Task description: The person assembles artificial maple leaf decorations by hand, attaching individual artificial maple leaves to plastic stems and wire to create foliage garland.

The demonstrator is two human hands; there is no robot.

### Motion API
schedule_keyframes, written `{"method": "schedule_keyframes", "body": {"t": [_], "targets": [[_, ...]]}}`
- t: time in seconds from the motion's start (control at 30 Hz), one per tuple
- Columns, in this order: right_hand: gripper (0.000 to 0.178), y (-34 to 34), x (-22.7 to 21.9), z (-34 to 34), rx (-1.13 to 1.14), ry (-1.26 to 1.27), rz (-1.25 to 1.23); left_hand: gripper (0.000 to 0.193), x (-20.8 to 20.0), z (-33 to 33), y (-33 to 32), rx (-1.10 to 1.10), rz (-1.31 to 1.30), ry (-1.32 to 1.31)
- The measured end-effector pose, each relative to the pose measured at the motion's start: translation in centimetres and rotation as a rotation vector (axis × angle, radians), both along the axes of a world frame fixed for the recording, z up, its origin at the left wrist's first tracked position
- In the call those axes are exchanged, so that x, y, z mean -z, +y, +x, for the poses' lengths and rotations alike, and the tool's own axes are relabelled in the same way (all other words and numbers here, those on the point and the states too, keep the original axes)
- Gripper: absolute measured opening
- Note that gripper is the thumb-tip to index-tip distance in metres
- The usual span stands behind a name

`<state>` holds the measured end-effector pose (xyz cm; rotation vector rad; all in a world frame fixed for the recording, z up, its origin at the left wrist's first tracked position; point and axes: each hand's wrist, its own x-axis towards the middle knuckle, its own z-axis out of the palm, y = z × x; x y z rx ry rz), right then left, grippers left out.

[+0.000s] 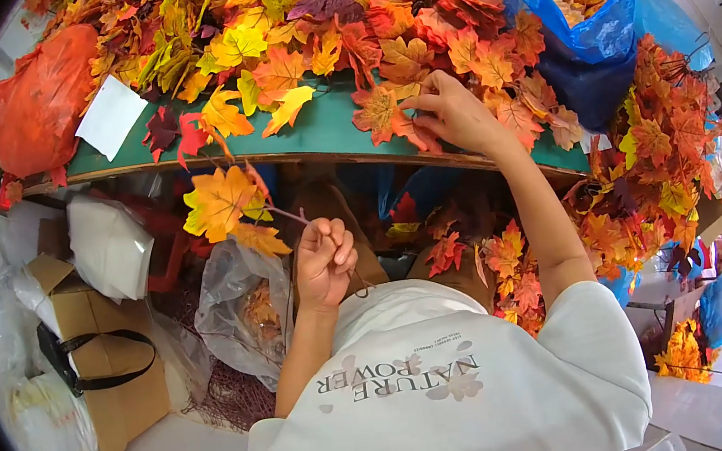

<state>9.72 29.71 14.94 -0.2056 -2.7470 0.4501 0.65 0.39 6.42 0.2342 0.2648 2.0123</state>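
My left hand [326, 257] is closed round a thin brown stem, in front of my shirt and below the table edge. At the stem's far end sits a small cluster of artificial maple leaves [226, 202], yellow, orange and red. My right hand [453, 115] reaches over the green tabletop [326, 134]. Its thumb and fingers are pinched at the edge of an orange maple leaf [381, 111] at the front of the heap. Loose artificial leaves [277, 74] in yellow, orange, red and purple are piled behind it.
A red plastic bag [44, 103] and a white card [112, 118] lie at the table's left. Blue bags [577, 33] stand at the right, beside hanging orange leaf bunches [657, 150]. Below left are a cardboard box [120, 367] and a clear bag [240, 314].
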Motion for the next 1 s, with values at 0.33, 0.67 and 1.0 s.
{"method": "schedule_keyframes", "body": {"t": [0.33,0.67,1.0], "targets": [[0.023,0.3,1.1,-0.6,-0.068,-0.012,0.133,0.009,-0.8,1.0,1.1,-0.079,-0.294,0.119],[0.017,1.6,0.4,-0.8,-0.137,-0.078,0.360,0.016,-2.0,1.4,1.3,-0.160,-0.401,0.184],[0.020,3.0,2.5,-0.1,-0.131,0.003,0.388,0.016,-2.7,2.6,1.9,-0.246,-0.509,0.324]]}}
